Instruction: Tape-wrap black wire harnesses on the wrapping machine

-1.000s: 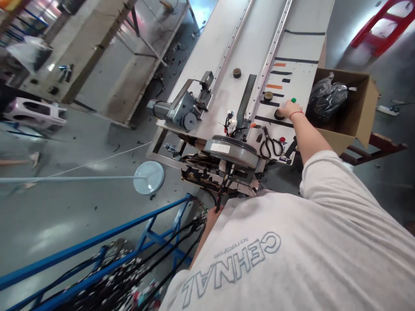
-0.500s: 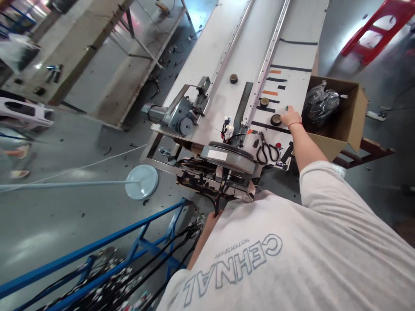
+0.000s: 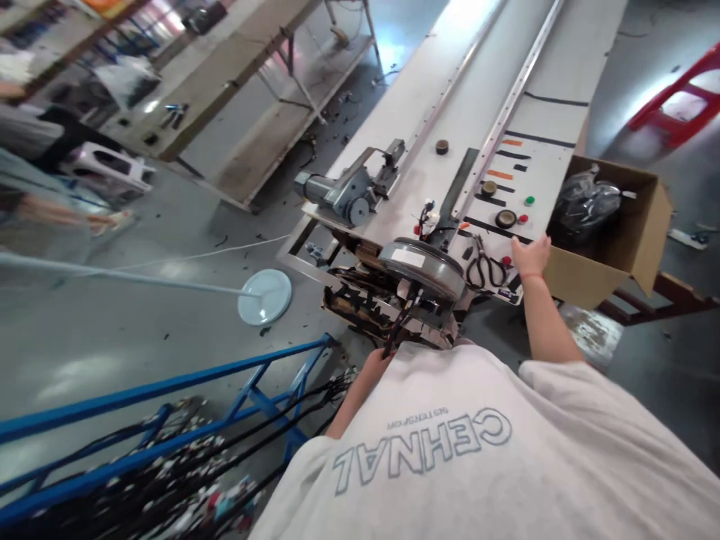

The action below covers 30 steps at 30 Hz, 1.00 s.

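Note:
Low in front of my body, my left hand (image 3: 378,361) is closed around a black wire bundle (image 3: 397,330); its fingers are partly hidden. The bundle runs up to a grey round machine head (image 3: 423,266) with a white label, at the near end of the long table. White connectors (image 3: 430,219) and loose wires stick up behind the head. My right hand (image 3: 532,256) hovers by the table's right edge, thumb and fingers apart, holding nothing. Near it are a green button (image 3: 529,200), a red button (image 3: 523,219), a tape roll (image 3: 505,218) and black-handled scissors (image 3: 484,270).
An open cardboard box (image 3: 635,225) with a black plastic bag stands against the table's right side. A grey motor unit (image 3: 343,196) sits on the left. Blue racks (image 3: 270,360) with hanging cables stand near left, beside a pole on a round base (image 3: 264,297). Another person's arm (image 3: 56,210) shows far left.
My right hand has drawn back from the buttons toward me, uncovering the green and red ones. My left hand still grips the wire bundle. The view has shifted, moving the table rightward.

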### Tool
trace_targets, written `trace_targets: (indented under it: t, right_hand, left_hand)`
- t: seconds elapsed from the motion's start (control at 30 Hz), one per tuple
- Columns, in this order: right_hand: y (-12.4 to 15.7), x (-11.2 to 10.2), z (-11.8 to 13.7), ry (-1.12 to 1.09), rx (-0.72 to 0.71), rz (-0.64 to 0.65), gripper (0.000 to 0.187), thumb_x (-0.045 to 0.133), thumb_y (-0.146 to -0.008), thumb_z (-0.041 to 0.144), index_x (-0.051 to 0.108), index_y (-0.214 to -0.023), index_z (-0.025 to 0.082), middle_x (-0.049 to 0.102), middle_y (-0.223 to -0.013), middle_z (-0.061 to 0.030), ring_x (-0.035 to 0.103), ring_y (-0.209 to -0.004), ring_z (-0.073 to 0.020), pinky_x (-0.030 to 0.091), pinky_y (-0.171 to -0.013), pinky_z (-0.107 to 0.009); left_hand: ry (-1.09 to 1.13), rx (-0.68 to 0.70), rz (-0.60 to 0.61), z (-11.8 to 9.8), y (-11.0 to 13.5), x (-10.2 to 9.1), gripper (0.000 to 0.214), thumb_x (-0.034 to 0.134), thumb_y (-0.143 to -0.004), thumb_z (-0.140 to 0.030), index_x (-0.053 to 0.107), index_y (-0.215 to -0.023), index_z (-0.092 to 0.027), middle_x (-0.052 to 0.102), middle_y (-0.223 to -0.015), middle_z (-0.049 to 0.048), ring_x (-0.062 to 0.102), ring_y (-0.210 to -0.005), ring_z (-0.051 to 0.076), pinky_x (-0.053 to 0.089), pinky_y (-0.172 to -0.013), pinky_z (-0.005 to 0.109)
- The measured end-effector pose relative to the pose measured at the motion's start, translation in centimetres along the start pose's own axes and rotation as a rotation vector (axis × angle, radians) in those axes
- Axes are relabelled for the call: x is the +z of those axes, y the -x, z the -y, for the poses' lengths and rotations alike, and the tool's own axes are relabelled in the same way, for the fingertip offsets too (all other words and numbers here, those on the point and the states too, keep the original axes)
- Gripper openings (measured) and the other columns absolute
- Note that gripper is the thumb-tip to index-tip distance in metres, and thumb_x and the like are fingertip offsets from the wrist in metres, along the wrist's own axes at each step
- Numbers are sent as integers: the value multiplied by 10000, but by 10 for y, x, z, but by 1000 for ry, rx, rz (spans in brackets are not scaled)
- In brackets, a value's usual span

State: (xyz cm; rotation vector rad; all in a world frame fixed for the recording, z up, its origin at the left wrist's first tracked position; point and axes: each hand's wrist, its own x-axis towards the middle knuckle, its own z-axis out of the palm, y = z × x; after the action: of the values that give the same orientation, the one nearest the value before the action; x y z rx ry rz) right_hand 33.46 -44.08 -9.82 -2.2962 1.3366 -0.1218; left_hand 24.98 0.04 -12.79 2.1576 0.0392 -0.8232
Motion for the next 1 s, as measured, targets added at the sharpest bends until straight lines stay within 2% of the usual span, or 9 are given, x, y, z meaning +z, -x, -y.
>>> trace_targets:
  t: [0.1, 0.2, 0.27, 0.33, 0.47, 0.67, 0.83, 1.0]
  right_hand:
    - [38, 9, -24, -42, 119, 82, 926, 496, -852, 597, 212, -1542, 48, 383, -1468, -317, 418, -1374, -394, 390, -1110, -452]
    - [43, 15, -31, -42, 126, 40, 939, 488, -830, 661, 243, -1543, 100, 428, -1453, -292, 466, -1343, -387, 415, -1085, -448]
    - [38, 18, -28, -33, 142, 3, 924, 494, -831, 669, 251, -1540, 128, 477, -1423, -275, 495, -1319, -386, 432, -1062, -460]
    - [32, 20, -25, -35, 163, -22, 918, 487, -847, 666, 239, -1541, 120, 504, -1395, -284, 521, -1289, -399, 443, -1039, -485]
    - [28, 25, -26, -19, 159, -44, 892, 467, -880, 651, 243, -1533, 86, 493, -1392, -313, 502, -1302, -418, 448, -1020, -522]
    - [27, 31, -32, 31, 152, -49, 877, 419, -896, 678, 246, -1532, 99, 472, -1424, -289, 515, -1291, -387, 444, -1022, -504]
    - [23, 34, -35, 68, 128, -39, 853, 348, -916, 704, 238, -1539, 133, 426, -1456, -284, 513, -1286, -393, 441, -1009, -543]
    - [16, 39, -40, -30, 143, -79, 897, 467, -883, 704, 258, -1521, 110, 446, -1426, -284, 491, -1308, -386, 424, -1030, -560]
  left_hand:
    - [54, 107, -3, -31, -19, 2, 233, 575, -808, -395, 572, -692, -192, 598, -660, 4, 569, -692, 187, 487, -712, 284]
    - [40, 272, -30, -72, -41, 1, 250, 458, -937, -391, 591, -907, -181, 654, -776, 21, 600, -718, 170, 484, -763, 285]
    - [-66, 321, -31, -94, -49, -2, 245, 443, -965, -366, 584, -896, -179, 654, -781, 33, 609, -734, 178, 473, -758, 285]
    - [-165, 330, -31, -105, -50, -5, 269, 427, -985, -348, 573, -831, -182, 639, -744, 39, 608, -739, 189, 458, -743, 287]
    - [-202, 368, -30, -99, -43, -8, 314, 382, -1011, -340, 555, -797, -189, 630, -722, 40, 597, -720, 187, 426, -715, 284]
    - [-113, 361, -14, -84, -37, -6, 352, 316, -1029, -325, 550, -813, -176, 613, -690, 38, 582, -669, 167, 414, -676, 272]
    - [-226, 391, -72, -84, -41, -5, 313, 352, -1029, -324, 560, -851, -171, 650, -771, 78, 623, -742, 202, 435, -733, 296]
    - [-325, 388, -67, -82, -44, -6, 349, 304, -1042, -348, 579, -934, -161, 685, -842, 103, 647, -781, 218, 457, -749, 307]
